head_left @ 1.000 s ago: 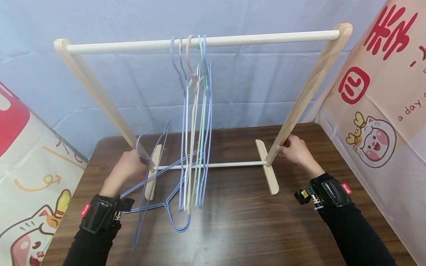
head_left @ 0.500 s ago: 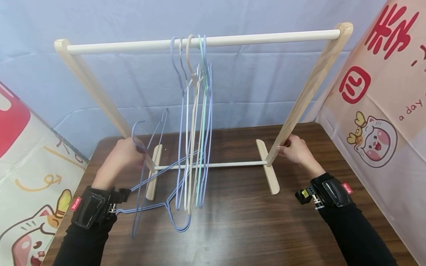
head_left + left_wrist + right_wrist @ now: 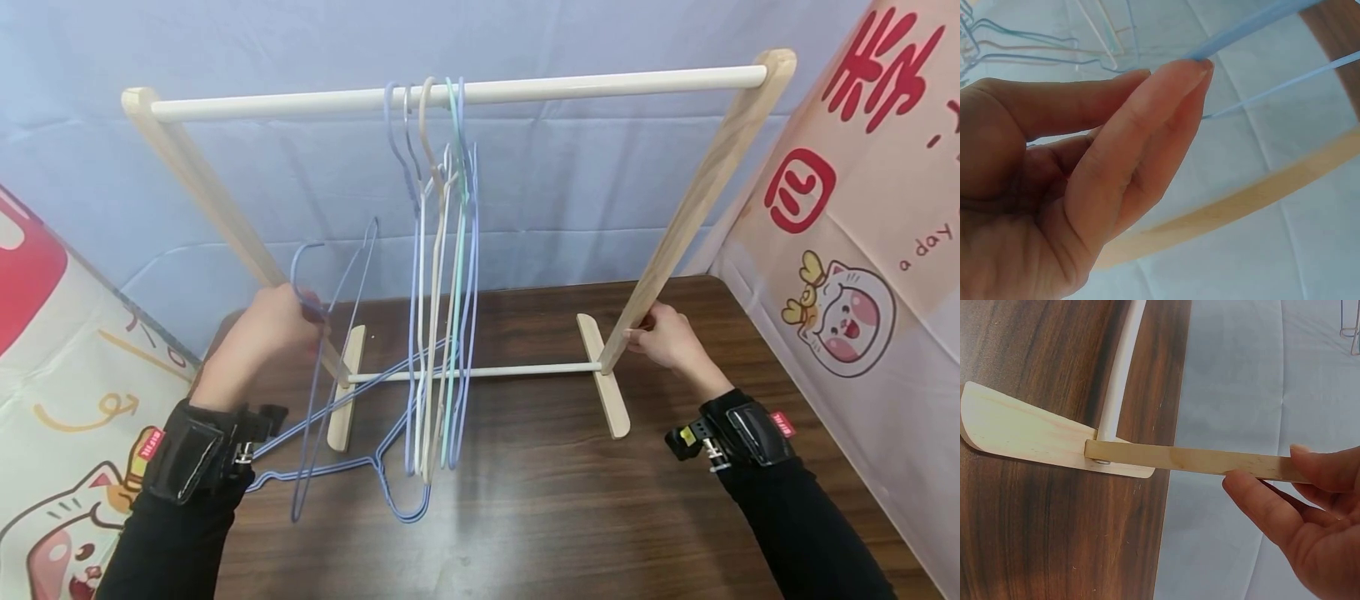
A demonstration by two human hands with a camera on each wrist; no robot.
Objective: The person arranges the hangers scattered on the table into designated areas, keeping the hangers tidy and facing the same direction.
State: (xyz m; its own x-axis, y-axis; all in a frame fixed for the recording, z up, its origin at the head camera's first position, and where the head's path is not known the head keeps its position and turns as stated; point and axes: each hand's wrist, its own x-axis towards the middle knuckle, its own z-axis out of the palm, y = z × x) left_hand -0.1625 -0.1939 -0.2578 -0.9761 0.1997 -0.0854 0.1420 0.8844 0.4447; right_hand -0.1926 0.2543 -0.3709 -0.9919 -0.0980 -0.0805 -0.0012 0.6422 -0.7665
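Observation:
My left hand (image 3: 273, 329) pinches a blue wire clothes hanger (image 3: 293, 271) near its hook, in front of the rack's left post (image 3: 202, 196). The hanger is seen nearly edge-on, hook upward. In the left wrist view, blue wire (image 3: 1254, 28) runs out from the fingertips (image 3: 1194, 74). My right hand (image 3: 667, 337) grips the lower part of the wooden right post (image 3: 686, 208); the right wrist view shows thumb and fingers on this post (image 3: 1197, 459). Several hangers in blue, white, beige and mint (image 3: 436, 250) hang bunched on the white rail (image 3: 600, 86).
Blue hanger wire (image 3: 405, 518) lies on the dark wooden table (image 3: 525, 517), its hook end toward me. The rack's feet (image 3: 611, 404) stand on the table, joined by a thin white lower bar (image 3: 525, 372). Pale blue cloth (image 3: 570, 183) hangs behind.
My left hand has risen and shifted left along the left post, lifting the blue hanger with it. My right hand stays on the right post.

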